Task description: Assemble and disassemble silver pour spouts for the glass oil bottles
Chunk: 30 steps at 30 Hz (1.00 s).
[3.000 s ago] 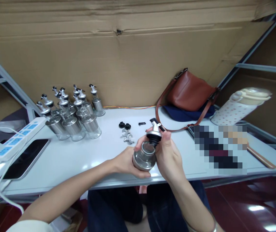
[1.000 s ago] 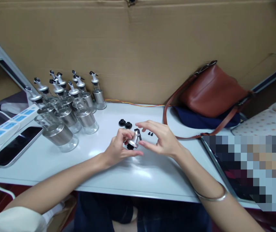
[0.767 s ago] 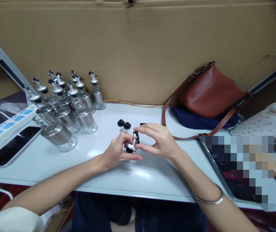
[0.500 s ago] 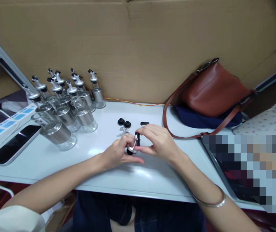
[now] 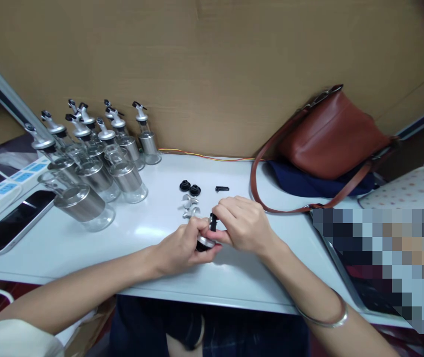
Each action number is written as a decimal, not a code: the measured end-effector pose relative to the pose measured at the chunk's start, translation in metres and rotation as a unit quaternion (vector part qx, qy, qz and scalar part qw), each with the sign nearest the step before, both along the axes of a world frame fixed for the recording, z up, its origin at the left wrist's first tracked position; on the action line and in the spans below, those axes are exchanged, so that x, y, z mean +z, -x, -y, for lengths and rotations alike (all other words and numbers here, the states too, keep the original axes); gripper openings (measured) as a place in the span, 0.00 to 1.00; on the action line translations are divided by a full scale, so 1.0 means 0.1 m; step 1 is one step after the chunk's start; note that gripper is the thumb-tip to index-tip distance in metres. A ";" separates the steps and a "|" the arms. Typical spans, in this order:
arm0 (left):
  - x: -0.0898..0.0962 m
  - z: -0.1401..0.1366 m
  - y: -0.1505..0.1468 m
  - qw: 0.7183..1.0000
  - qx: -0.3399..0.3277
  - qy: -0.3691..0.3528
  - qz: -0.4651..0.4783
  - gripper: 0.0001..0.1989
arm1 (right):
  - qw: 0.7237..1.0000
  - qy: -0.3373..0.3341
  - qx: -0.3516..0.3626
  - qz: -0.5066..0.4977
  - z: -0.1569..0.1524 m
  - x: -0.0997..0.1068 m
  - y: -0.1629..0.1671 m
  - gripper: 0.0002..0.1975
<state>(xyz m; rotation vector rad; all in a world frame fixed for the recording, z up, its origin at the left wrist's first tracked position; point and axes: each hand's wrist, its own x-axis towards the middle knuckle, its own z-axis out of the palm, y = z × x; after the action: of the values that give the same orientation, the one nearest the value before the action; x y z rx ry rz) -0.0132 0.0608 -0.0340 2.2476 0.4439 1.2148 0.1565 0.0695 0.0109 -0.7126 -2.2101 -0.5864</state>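
Note:
Over the middle of the table, my left hand is closed around a silver-and-black pourer cap, gripping it by its base. My right hand pinches a small black lever at the top of that cap, between thumb and bent fingers. Part of the cap is hidden by the fingers. Just beyond the hands lie silver cap pieces, two black stoppers and one loose black lever.
Several glass bottles with steel bands stand at the left, most with pourers fitted. A phone and power strip are at far left. To the right are a brown bag on dark blue cloth and a partly blurred-out flat item.
Both hands have lowered slightly, and the cap has tilted more upright. The right fingers have curled tighter over the lever. The second silver piece and loose lever show more fully.

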 end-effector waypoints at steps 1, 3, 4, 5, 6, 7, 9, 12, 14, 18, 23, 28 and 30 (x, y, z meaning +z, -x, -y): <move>0.00 0.02 0.00 1.000 0.009 0.019 -0.007 0.13 | 1.000 -0.003 -0.001 0.002 0.00 0.00 0.00 0.31; -0.01 0.05 0.00 0.998 0.026 0.055 -0.017 0.13 | 1.000 -0.006 -0.004 0.006 0.00 -0.02 0.00 0.30; -0.01 0.07 0.00 0.996 0.033 0.075 -0.020 0.13 | 1.000 -0.007 -0.005 0.008 0.00 -0.02 0.00 0.30; -0.01 0.08 0.00 0.994 0.036 0.097 -0.023 0.14 | 1.000 -0.008 -0.005 0.008 0.00 -0.03 -0.01 0.29; -0.01 0.09 0.00 0.992 0.035 0.120 -0.025 0.14 | 1.000 -0.009 -0.005 0.009 0.00 -0.04 -0.01 0.29; -0.01 0.10 0.00 0.989 0.032 0.141 -0.026 0.14 | 1.000 -0.011 -0.005 0.009 0.00 -0.05 -0.01 0.29; 0.00 0.12 0.00 0.983 0.027 0.178 -0.030 0.14 | 1.000 -0.016 -0.006 0.012 0.00 -0.07 -0.02 0.29; 0.02 0.15 -0.01 0.976 0.030 0.214 -0.036 0.15 | 0.999 -0.024 -0.008 0.023 -0.01 -0.08 -0.03 0.28; 0.04 0.16 -0.01 0.973 0.030 0.226 -0.033 0.14 | 0.999 -0.029 -0.007 0.028 -0.02 -0.08 -0.03 0.29; 0.04 0.16 -0.02 0.971 0.014 0.237 -0.030 0.14 | 0.999 -0.032 -0.003 0.036 -0.02 -0.09 -0.04 0.29; -0.01 0.16 0.00 0.971 0.018 0.234 -0.049 0.15 | 0.998 -0.036 0.003 0.043 -0.02 -0.10 -0.05 0.28; -0.01 0.15 0.00 0.965 0.011 0.254 -0.060 0.16 | 0.999 -0.035 0.007 0.039 -0.04 -0.11 -0.04 0.27; 0.00 0.14 0.00 0.965 0.011 0.255 -0.061 0.16 | 0.999 -0.035 0.008 0.038 -0.04 -0.11 -0.05 0.27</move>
<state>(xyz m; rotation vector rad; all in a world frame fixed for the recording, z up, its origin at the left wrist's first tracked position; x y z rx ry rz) -0.0131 0.0465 -0.0340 1.8761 0.7381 0.8496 0.1614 0.0733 -0.0002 -0.6452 -2.2500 -0.6899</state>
